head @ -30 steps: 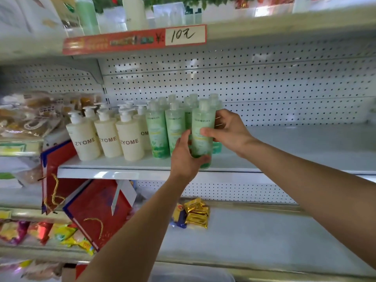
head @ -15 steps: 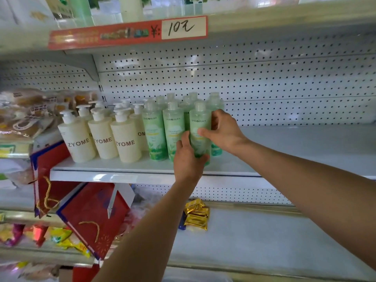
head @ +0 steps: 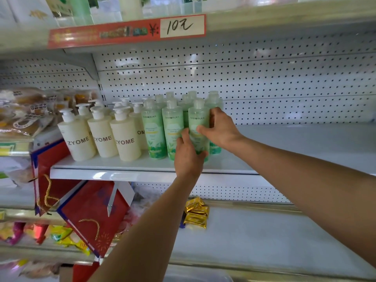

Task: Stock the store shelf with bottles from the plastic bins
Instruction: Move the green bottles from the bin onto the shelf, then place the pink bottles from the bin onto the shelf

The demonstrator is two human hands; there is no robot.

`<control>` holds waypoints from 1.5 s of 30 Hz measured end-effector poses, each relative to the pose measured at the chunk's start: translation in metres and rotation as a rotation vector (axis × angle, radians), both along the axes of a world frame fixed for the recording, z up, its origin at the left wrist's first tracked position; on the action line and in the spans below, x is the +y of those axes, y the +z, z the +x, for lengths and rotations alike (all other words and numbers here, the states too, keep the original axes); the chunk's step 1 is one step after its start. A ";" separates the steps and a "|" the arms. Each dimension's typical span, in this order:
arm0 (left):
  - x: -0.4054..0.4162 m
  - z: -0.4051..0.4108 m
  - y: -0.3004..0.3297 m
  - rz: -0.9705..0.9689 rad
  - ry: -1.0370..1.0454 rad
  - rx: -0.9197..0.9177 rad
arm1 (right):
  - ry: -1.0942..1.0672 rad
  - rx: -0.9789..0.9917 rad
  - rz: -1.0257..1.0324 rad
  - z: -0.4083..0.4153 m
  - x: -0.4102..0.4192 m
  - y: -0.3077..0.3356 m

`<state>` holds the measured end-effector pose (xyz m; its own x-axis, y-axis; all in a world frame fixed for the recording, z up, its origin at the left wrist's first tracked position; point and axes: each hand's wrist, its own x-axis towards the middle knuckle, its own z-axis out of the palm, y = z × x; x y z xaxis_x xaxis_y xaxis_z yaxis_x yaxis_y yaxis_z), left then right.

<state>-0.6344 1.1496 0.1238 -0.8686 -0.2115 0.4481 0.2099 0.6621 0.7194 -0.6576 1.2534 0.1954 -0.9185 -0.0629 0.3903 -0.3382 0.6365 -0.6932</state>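
Observation:
A green bottle (head: 198,121) with a pale cap stands at the front of the white shelf (head: 284,147), at the right end of a row of green bottles (head: 154,135). My left hand (head: 188,157) grips its lower part from the front. My right hand (head: 220,129) wraps its right side, thumb across the label. Several more green bottles stand behind it. Cream pump bottles (head: 126,139) marked ZYOME fill the shelf's left part.
The shelf's right half is bare, backed by white pegboard (head: 264,82). Above hangs a red price strip (head: 126,32). Below lie gold packets (head: 196,212) and red gift bags (head: 91,216). Packaged snacks (head: 24,110) crowd the left shelves.
Both hands have set the green bottle lower and further back, into line with the front row on the shelf. The camera has tilted slightly.

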 end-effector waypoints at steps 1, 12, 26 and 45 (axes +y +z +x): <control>0.000 0.002 0.002 -0.019 -0.004 -0.018 | 0.001 -0.009 0.013 0.001 0.000 0.001; -0.042 0.050 -0.006 -0.340 -0.009 -0.067 | -0.027 0.098 0.516 0.060 0.025 -0.050; -0.101 0.129 -0.162 -0.237 -0.091 -0.488 | 0.127 -0.250 0.562 0.135 -0.007 -0.207; -0.107 0.153 -0.440 0.154 -0.126 -1.229 | 0.192 -1.014 0.631 0.176 -0.021 -0.518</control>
